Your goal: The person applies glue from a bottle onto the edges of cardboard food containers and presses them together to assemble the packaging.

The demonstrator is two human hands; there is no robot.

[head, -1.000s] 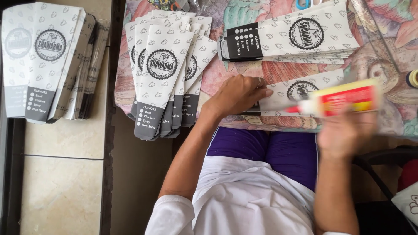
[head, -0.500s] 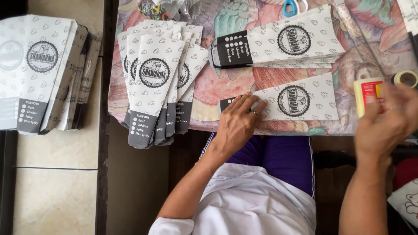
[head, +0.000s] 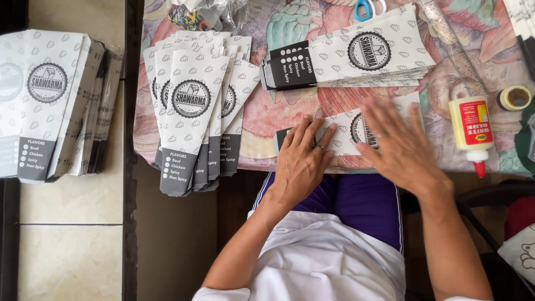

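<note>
My left hand (head: pixel 301 157) lies flat on the dark end of a white printed paper sleeve (head: pixel 346 124) at the table's near edge. My right hand (head: pixel 393 140), fingers spread and slightly blurred, presses on the same sleeve's wider end. Neither hand grips anything. A white glue bottle (head: pixel 471 128) with a red tip lies on the table to the right of my right hand, apart from it.
A fanned pile of finished sleeves (head: pixel 195 111) hangs over the table edge at left. Another stack (head: pixel 356 53) lies beyond my hands. More sleeves (head: pixel 47 100) rest on a pale surface far left. Blue scissors (head: pixel 368 8), a tape roll (head: pixel 514 98), a patterned tablecloth (head: pixel 267 114).
My right hand has put the glue bottle down on the table at right and come back flat onto the sleeve. My left hand has stayed on the sleeve.
</note>
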